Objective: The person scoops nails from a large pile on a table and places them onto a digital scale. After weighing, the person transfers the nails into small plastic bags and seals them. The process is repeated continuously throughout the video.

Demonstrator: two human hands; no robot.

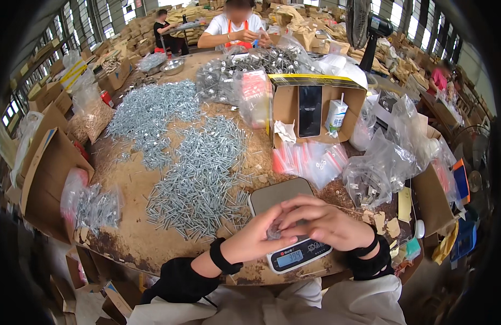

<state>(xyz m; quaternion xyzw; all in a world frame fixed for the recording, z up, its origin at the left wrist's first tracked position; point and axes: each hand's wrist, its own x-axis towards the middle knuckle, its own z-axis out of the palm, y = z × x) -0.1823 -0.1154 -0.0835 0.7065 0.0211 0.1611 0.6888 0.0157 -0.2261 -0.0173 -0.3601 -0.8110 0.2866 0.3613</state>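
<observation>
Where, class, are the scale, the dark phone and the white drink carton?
Scale (278, 193): head view, bare part of its grey plate.
Dark phone (310, 111): head view, middle of its front.
White drink carton (335, 116): head view, middle of its visible side.

Both hands are over the digital scale: the left hand has a small clear item in its fingers, and the right hand curves in close against it. Left of the scale spreads a heap of silvery screws on the table. Just beyond the scale lie red-striped clear bags; behind them, farther from the scale, an open cardboard box holds a dark phone and a drink carton. Right of the scale sits a clear bag of metal parts.
</observation>
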